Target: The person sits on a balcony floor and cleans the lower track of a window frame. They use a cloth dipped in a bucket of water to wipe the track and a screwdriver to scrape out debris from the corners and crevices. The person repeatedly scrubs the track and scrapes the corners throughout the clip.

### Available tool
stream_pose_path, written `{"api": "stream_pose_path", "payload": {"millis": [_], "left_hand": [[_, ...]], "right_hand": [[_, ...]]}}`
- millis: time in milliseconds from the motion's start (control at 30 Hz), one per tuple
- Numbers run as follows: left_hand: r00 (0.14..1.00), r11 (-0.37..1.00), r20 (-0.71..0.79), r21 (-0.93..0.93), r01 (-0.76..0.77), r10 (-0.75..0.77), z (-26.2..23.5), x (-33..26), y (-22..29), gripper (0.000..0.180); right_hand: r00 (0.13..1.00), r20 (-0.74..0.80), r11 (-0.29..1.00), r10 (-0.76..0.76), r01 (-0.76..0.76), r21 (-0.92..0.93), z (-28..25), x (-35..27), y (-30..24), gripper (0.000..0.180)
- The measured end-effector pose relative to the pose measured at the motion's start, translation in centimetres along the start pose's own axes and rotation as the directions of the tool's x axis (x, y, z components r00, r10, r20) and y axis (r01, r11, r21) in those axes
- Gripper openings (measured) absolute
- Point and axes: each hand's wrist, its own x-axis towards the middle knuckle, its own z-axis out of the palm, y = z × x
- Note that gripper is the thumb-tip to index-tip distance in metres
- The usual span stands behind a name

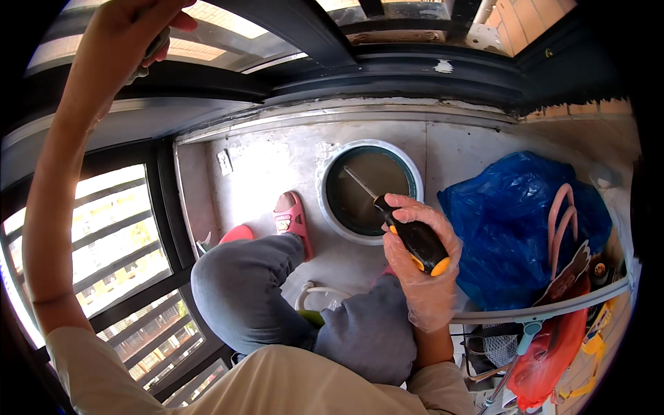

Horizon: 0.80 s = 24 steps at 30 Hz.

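My right hand (425, 277), in a clear plastic glove, grips a screwdriver (420, 243) by its black and yellow handle. Its metal shaft points up and left, passing in the picture over a round basin (325, 197) of murky water on the floor. High at the far left, my left hand (142, 31) is raised against the dark window frame (207, 86). Its fingers close round a grey, crumpled cloth, of which only a small part shows below the palm.
A big blue plastic bag (505, 228) stands right of the basin, with pink handles beside it. Further right are a red bag (553, 353) and a pale curved rail (498, 317). Slatted windows (117, 228) border the left. My foot in a pink slipper (294, 225) is left of the basin.
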Motion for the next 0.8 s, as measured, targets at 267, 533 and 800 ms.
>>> {"api": "stream_pose_path", "payload": {"millis": [267, 533, 800], "left_hand": [[0.987, 0.992, -0.107, 0.055, -0.117, 0.122, 2.1, 0.4, 8.9, 0.023], [0.932, 0.771, 0.342, -0.624, 0.129, 0.121, 6.1, -1.8, 9.4, 0.04], [0.718, -0.274, 0.649, -0.664, 0.696, 0.252, 14.0, -7.3, 4.7, 0.065]], "right_hand": [[0.999, 0.04, 0.999, 0.021, -0.022, 0.045, -0.7, -0.4, -0.1, 0.033], [1.0, 0.003, 0.999, 0.017, -0.017, 0.032, -1.0, -0.6, -0.2, 0.031], [0.993, -0.024, 0.967, -0.114, 0.105, -0.232, -3.5, -1.9, -0.4, 0.04]]}}
